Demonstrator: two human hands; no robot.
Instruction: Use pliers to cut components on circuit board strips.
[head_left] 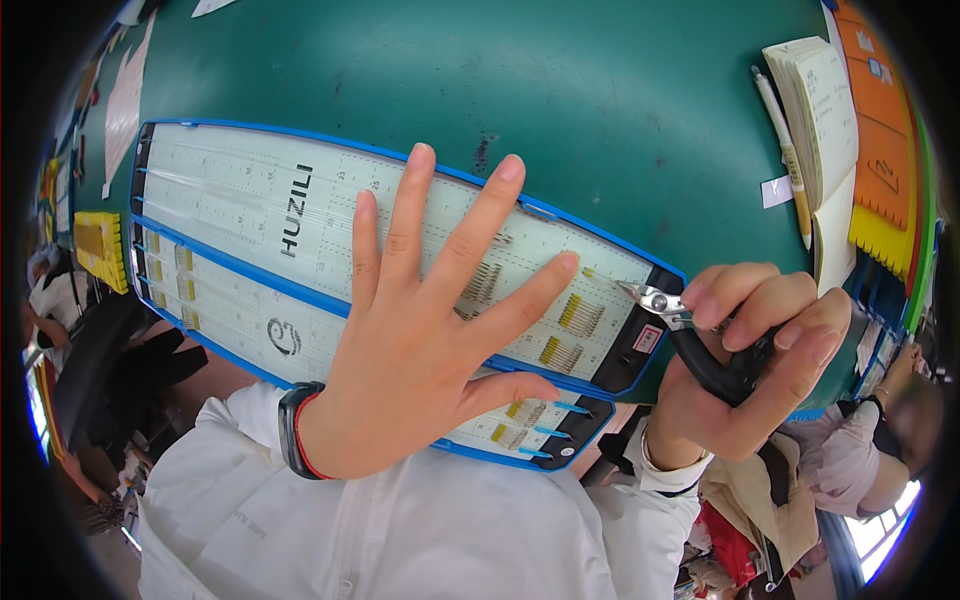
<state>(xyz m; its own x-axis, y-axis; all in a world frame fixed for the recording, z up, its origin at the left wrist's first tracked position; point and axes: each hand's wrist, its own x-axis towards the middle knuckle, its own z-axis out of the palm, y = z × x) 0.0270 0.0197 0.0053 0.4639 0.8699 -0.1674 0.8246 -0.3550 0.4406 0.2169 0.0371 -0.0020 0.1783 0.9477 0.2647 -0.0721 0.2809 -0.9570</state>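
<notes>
A long, narrow blue-edged case lies open and slanted across my front, with two pale, ruled panels. My left hand rests across its middle, palm down, fingers spread, holding nothing. Thin clear lines run lengthwise along the upper panel. Near the right end sit short rows of small thin metal pieces with yellow wrapping, which look like tied fish hooks; more are partly hidden behind my left hand. My right hand grips small black-handled nippers. Their pointed jaws are over the case's black right end, close to the upper row.
The green tabletop carries an open notebook and a pen at the right. Orange and yellow boards stand beyond them. A yellow notched piece lies at the far left. Other people sit nearby at the right.
</notes>
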